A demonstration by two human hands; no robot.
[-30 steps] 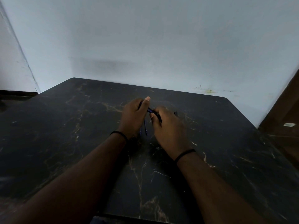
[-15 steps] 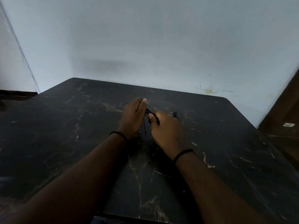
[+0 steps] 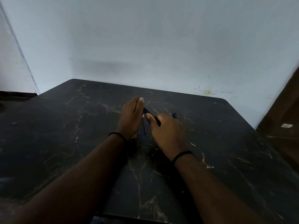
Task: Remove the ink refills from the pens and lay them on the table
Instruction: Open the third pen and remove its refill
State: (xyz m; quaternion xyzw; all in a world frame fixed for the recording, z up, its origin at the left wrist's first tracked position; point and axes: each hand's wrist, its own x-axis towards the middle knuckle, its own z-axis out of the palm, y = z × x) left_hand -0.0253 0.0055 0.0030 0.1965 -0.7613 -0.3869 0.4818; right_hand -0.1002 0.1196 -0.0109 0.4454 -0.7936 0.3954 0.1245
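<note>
Both hands are curled round one slim dark pen barrel [image 3: 152,116] just above the table: the right hand [image 3: 166,133] pinches its nearer end between thumb and fingers, the left hand [image 3: 131,118] grips the far end. Over the last second the two hands have crept a little closer together and the barrel has tipped slightly, but nothing has slid out yet, so I'd judge this pen is still being worked open rather than emptied. Between the wrists, two thin blue ink refills [image 3: 142,128] lie side by side on the black gold-veined marble table [image 3: 64,143], which suggests part of the job is done. Just beyond the right hand a dark stub [image 3: 174,115] pokes out, perhaps another pen; the hand covers the rest. The dim light and dark-on-dark make the barrel's joint impossible to see, and the fingertips underneath are hidden
</note>
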